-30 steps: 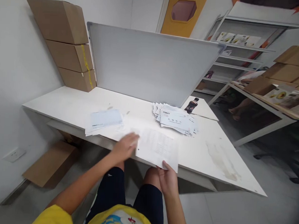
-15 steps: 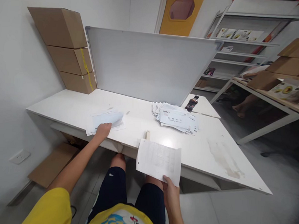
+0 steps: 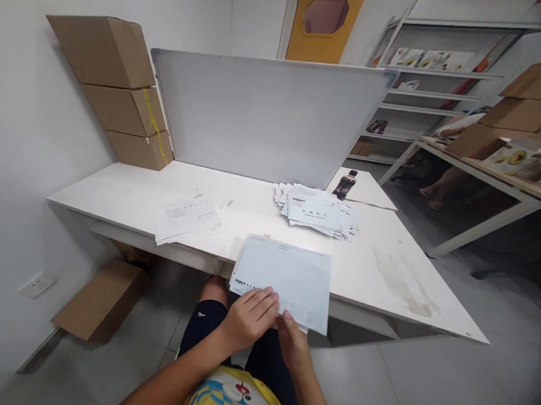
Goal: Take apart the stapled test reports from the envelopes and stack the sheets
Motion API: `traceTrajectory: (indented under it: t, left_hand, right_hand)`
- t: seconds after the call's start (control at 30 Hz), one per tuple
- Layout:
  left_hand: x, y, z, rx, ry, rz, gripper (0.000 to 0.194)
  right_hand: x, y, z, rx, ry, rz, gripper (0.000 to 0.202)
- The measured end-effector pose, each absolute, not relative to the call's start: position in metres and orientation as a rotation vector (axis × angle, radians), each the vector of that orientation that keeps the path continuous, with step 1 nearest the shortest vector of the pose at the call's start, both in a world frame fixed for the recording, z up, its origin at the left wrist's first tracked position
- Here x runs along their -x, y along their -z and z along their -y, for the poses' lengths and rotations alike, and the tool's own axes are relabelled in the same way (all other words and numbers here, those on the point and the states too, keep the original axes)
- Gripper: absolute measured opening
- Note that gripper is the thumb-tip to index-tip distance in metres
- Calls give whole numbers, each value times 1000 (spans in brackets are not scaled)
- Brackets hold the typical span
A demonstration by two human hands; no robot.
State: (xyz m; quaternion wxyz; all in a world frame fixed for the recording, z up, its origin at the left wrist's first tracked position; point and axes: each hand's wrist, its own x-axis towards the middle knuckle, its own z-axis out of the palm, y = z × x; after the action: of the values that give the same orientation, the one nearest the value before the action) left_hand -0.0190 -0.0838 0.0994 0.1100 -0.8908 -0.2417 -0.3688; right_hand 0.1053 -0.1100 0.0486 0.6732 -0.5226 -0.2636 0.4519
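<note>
Over the desk's front edge, above my lap, both hands hold a few sheets of paper (image 3: 285,276). The top sheet is pale bluish, with dark print at its lower left. My left hand (image 3: 252,315) is closed at the lower left edge, fingers lying over the sheet. My right hand (image 3: 293,342) grips the bottom edge, thumb on top and other fingers hidden beneath. Left of them on the desk lies a small stack of printed sheets (image 3: 190,216). A larger messy pile of papers (image 3: 318,212), topped by a printed bluish cover, lies at the back right.
The white desk (image 3: 117,188) carries a whiteboard (image 3: 266,117) along its back and stacked cardboard boxes (image 3: 134,108) at left. A dark drink bottle (image 3: 345,184) stands behind the pile. To the right, a person sits by a second table (image 3: 490,168) with boxes.
My left hand has brought a bluish sheet from the left stack onto the white sheets in my right hand. The left stack now shows a white printed page on top.
</note>
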Motion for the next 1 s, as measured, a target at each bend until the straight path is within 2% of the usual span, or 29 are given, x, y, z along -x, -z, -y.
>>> traceTrajectory:
  t: [0.1, 0.23, 0.3, 0.37, 0.43, 0.53, 0.67, 0.83, 1.0]
  left_hand:
    - [23, -98, 78, 2709, 1251, 713, 40]
    - [31, -93, 54, 2518, 1995, 1675, 51]
    - [37, -93, 36, 2634, 2307, 2070, 52]
    - [45, -95, 18, 2835, 2520, 2238, 50]
    - [52, -97, 1, 2777, 2643, 2312, 48]
    - [59, -100, -19, 2495, 2582, 2319, 44]
    - [60, -98, -35, 2452, 2450, 2133, 40]
    - [52, -79, -47, 2355, 2535, 2024, 38]
    - [47, -52, -54, 2367, 2578, 2048, 48]
  right_hand:
    - [-116, -58, 111, 1084, -1059, 528, 56]
    - [-125, -71, 107, 962, -1034, 454, 63]
    - [-127, -74, 100, 947, -1011, 460, 63]
    - [-128, -74, 91, 961, -992, 454, 61]
    - [-133, -72, 80, 977, -975, 446, 56]
    - [-148, -71, 62, 1024, -924, 497, 45]
    - [-174, -73, 42, 1059, -742, 730, 30]
    - [-182, -63, 22, 1151, -694, 904, 27]
    - [-166, -47, 12, 1181, -631, 893, 25]
